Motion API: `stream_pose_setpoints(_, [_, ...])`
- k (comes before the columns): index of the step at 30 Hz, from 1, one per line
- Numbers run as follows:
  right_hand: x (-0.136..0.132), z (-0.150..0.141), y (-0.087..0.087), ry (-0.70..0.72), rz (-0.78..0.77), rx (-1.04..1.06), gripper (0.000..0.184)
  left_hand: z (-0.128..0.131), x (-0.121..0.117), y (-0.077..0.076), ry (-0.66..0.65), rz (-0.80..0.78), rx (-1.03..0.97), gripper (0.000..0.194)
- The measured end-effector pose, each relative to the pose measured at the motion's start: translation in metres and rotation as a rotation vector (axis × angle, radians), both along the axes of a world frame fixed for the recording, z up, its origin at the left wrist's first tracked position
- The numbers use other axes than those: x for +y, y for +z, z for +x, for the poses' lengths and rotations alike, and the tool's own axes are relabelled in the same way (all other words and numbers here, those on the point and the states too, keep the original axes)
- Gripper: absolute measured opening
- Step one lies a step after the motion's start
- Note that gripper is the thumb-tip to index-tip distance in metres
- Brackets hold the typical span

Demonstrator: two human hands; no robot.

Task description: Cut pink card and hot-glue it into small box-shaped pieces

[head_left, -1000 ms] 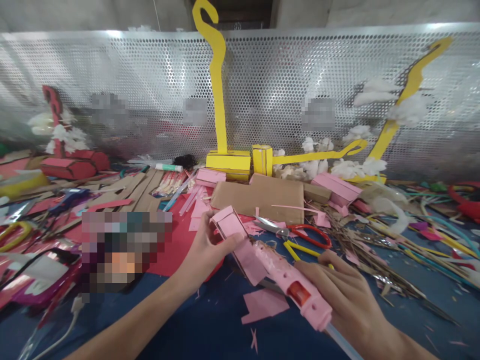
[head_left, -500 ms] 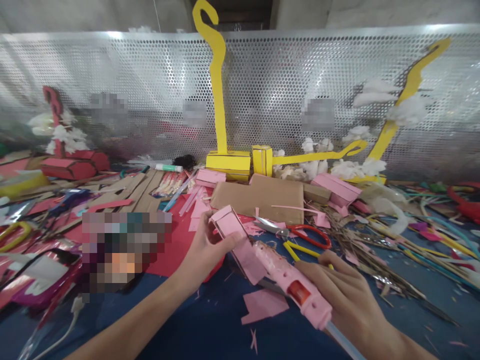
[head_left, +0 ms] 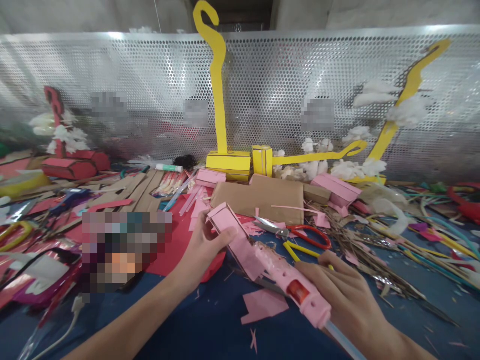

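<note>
My left hand (head_left: 204, 245) is closed around a small pink paper-covered cardboard box (head_left: 226, 222), thumb on its upper face and fingers behind it. A loose pink flap (head_left: 249, 260) hangs from the box's lower end. In my right hand (head_left: 341, 290) is a pink hot glue gun (head_left: 287, 277), with a clear glue stick (head_left: 343, 340) coming out of its back end. The gun's front end lies close to the flap; whether it touches cannot be told. Below on the blue table is a cut pink paper piece (head_left: 264, 306).
Scissors with red handles (head_left: 313, 236) and a yellow-handled tool (head_left: 292, 250) lie beyond the glue gun. Behind are brown cardboard (head_left: 262, 197), a yellow box with a tall hook (head_left: 228, 162), and a perforated metal panel (head_left: 262, 90). Twigs (head_left: 360, 250) lie at right.
The box in my left hand has shifted and turned slightly, its upper end a little to the left. My left thumb has slid slightly left. The glue gun has hardly moved.
</note>
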State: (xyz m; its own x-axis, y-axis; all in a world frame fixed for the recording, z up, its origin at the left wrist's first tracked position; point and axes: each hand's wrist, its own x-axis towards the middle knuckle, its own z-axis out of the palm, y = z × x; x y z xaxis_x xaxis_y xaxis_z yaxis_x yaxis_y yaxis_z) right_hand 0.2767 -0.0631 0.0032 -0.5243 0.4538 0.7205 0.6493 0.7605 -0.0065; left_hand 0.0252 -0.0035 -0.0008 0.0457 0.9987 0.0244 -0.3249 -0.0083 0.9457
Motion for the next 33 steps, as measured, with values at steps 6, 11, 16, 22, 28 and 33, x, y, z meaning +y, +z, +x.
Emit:
stream_pose_setpoints(6, [0.0003, 0.0003, -0.0005, -0.006, 0.012, 0.009, 0.020, -0.0005, -0.0008, 0.0029, 0.008, 0.009, -0.022, 0.055])
stream_pose_setpoints(11, [-0.0009, -0.0014, 0.0014, -0.011, 0.015, 0.009, 0.021, -0.0029, 0.0019, 0.0020, -0.002, 0.020, -0.065, 0.055])
stream_pose_setpoints(16, [-0.0010, -0.0020, 0.0020, -0.033, 0.048, -0.004, 0.024, -0.0032, 0.0038, 0.0005, 0.033, 0.049, -0.082, 0.060])
stream_pose_setpoints(22, [-0.0005, 0.0000, 0.0004, -0.028, 0.021, -0.012, 0.022, -0.0038, 0.0041, 0.0008, 0.027, 0.064, -0.118, 0.063])
stream_pose_setpoints(28, [-0.0006, -0.0006, 0.0023, -0.026, 0.036, -0.013, 0.024, -0.0060, 0.0051, -0.0006, 0.013, 0.086, -0.101, 0.058])
stream_pose_setpoints(33, [-0.0015, 0.0015, 0.0030, -0.018, 0.010, -0.033, 0.019, -0.0057, 0.0064, 0.0000, 0.044, 0.080, -0.134, 0.053])
